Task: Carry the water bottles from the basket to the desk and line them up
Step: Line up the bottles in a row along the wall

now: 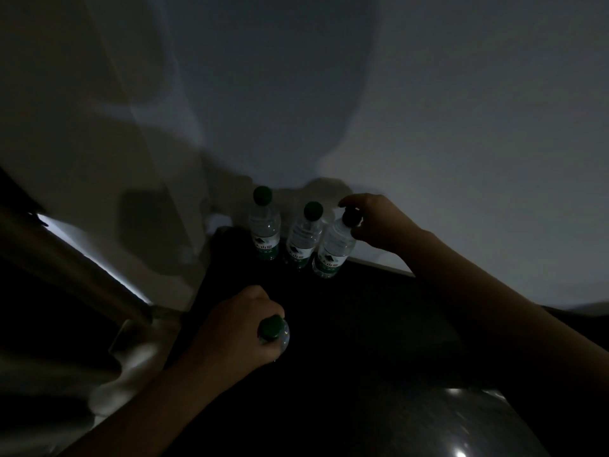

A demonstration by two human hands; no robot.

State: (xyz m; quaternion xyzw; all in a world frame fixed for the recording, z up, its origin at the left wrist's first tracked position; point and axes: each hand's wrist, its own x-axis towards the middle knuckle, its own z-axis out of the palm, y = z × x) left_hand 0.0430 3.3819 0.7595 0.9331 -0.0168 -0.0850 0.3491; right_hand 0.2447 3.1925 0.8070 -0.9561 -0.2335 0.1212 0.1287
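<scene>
Dim black desk [379, 308], wall behind: right hand [379, 222] pinching third clear plastic green-capped bottle [333, 249] into row; left hand [237, 328] gripping fourth bottle's neck [275, 333], next up.

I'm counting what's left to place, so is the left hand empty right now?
No, the left hand is wrapped around the neck of a green-capped water bottle.

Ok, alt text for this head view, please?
Dim scene: three green-capped water bottles stand in a row on a dark desk against a wall. The right hand pinches the rightmost bottle's cap; the left hand holds a fourth bottle nearer the camera.
</scene>
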